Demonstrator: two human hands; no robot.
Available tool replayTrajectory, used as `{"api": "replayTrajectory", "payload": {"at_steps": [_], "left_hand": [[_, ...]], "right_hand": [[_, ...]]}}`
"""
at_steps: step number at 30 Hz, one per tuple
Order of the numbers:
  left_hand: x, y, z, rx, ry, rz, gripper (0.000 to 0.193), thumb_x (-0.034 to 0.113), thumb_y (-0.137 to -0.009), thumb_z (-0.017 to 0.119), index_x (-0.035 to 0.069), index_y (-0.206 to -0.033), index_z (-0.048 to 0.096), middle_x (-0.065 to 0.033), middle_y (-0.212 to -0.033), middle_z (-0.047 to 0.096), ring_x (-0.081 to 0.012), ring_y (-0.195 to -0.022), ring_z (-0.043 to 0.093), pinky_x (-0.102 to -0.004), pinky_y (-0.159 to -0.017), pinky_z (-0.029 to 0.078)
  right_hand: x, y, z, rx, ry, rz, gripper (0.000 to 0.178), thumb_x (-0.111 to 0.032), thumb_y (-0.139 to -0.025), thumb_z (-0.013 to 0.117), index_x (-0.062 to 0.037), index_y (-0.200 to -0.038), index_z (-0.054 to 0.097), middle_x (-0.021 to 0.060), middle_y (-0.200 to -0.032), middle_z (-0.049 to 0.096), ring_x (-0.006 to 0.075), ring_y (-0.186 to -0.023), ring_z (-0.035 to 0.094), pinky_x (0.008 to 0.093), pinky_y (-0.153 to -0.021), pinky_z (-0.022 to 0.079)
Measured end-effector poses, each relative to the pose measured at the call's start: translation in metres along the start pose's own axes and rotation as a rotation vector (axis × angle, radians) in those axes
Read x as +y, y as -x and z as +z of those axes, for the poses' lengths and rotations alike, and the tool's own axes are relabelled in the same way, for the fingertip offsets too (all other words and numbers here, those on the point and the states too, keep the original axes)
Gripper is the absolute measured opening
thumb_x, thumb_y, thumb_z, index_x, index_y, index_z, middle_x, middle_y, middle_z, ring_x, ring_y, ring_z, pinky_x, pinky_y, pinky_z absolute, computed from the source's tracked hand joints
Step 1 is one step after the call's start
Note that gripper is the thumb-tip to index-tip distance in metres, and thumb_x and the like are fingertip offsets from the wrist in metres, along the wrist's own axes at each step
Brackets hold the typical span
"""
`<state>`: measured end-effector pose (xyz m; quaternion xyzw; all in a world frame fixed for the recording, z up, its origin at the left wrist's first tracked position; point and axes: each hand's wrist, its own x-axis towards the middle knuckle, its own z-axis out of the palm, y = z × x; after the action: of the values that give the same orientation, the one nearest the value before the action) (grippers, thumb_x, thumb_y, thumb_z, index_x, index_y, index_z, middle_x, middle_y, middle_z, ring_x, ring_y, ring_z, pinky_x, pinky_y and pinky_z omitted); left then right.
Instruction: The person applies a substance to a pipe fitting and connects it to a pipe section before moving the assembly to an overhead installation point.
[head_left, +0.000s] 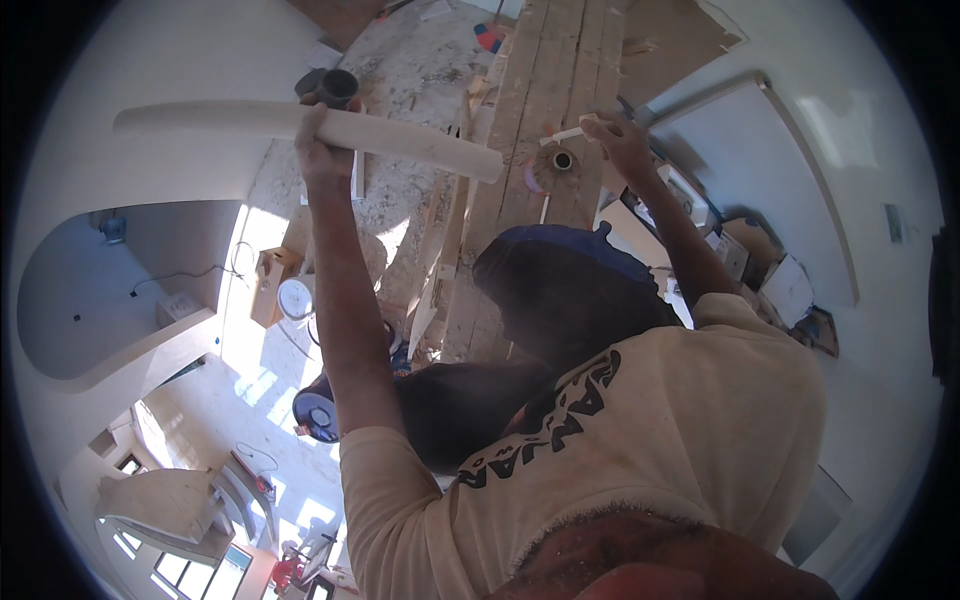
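Note:
My left hand [322,150] is wrapped round a long white tube-like piece [420,142], held level across the upper left. Just beyond its fingers are two dark grey round pieces that look like pipe ends [340,86]; whether the hand touches them, I cannot tell. Over the planks, my right hand [622,143] has its fingers closed on a small pale object with a thin light strip [566,135] pointing left. Beneath that strip sits a brownish round thing with a dark-centred ring [562,160]. A pinkish disc [535,178] shows beside it.
Rough wooden planks [545,60] run away from me as a platform. Below on the left lie a dusty floor, a blue-lidded bucket [317,412], a white bucket [295,298] and a wooden box [275,285]. Boxes and clutter [750,245] stand below right, along the wall.

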<state>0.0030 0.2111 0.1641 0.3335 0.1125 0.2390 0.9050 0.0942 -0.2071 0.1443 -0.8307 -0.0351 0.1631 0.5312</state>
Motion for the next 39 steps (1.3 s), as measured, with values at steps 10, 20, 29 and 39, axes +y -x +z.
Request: {"api": "replayTrajectory", "payload": {"at_steps": [10, 20, 29, 39], "left_hand": [[0.000, -0.004, 0.002, -0.065, 0.064, -0.013, 0.028, 0.009, -0.081, 0.066, 0.009, -0.108, 0.059, -0.0168, -0.110, 0.061, -0.0318, -0.100, 0.063, -0.0472, -0.093, 0.055], [0.010, -0.007, -0.001, -0.129, 0.112, 0.004, 0.036, 0.013, -0.080, 0.064, 0.007, -0.114, 0.056, -0.0159, -0.110, 0.061, -0.0286, -0.093, 0.063, -0.0429, -0.085, 0.054], [0.013, -0.012, -0.015, -0.188, 0.238, -0.055, 0.029, 0.011, -0.079, 0.066, 0.010, -0.107, 0.063, -0.0156, -0.112, 0.060, -0.0324, -0.102, 0.061, -0.0427, -0.087, 0.057], [0.014, -0.015, -0.025, -0.175, 0.243, -0.064, 0.028, 0.008, -0.078, 0.066, 0.010, -0.105, 0.061, -0.0152, -0.113, 0.060, -0.0324, -0.107, 0.059, -0.0434, -0.088, 0.056]], "right_hand": [[-0.045, 0.007, 0.037, -0.396, -0.464, 0.186, 0.045, -0.036, -0.088, 0.071, -0.0033, -0.118, 0.065, -0.0026, -0.077, 0.054, 0.0057, -0.060, 0.048, 0.0232, -0.055, 0.042], [-0.053, 0.009, 0.049, -0.380, -0.662, 0.354, 0.024, -0.034, -0.090, 0.070, -0.0115, -0.091, 0.060, -0.0040, -0.075, 0.048, 0.0065, -0.059, 0.044, 0.0232, -0.053, 0.038], [-0.043, 0.007, 0.038, -0.487, -0.473, 0.278, 0.029, -0.037, -0.093, 0.065, -0.0089, -0.099, 0.061, -0.0036, -0.078, 0.050, 0.0054, -0.063, 0.046, 0.0224, -0.055, 0.036], [-0.060, 0.014, 0.039, -0.381, -0.561, 0.214, 0.037, -0.032, -0.092, 0.069, -0.0011, -0.111, 0.065, -0.0026, -0.074, 0.051, 0.0047, -0.057, 0.044, 0.0221, -0.050, 0.036]]}}
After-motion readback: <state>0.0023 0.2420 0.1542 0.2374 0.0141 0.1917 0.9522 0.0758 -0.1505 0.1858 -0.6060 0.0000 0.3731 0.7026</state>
